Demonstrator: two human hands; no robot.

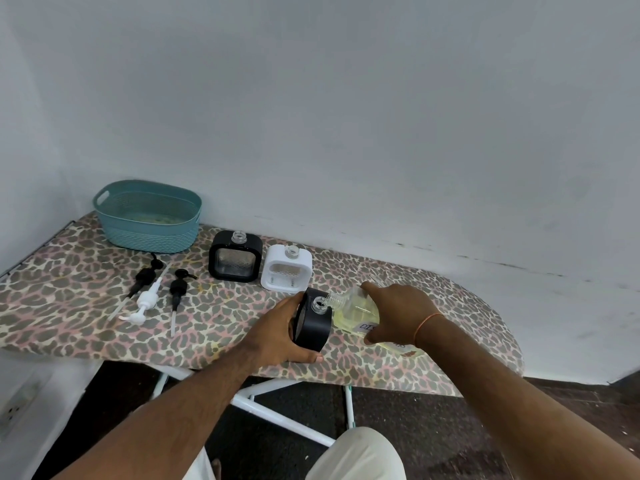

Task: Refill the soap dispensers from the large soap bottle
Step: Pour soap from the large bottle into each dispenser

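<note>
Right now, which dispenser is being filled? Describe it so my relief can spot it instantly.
Start at the leopard-print ironing board. At its near edge the left hand grips a black dispenser, while the right hand tips the large soap bottle to its open neck. The other black dispenser and the white dispenser stand untouched behind it.

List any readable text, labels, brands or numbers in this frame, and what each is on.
"DI": start of handwriting on the white label of the soap bottle; the rest is hidden behind the right hand.
A second mark low on the bottle, near the wrist: too blurred to read.
Dispensers, pumps, basket: no text visible.
</note>
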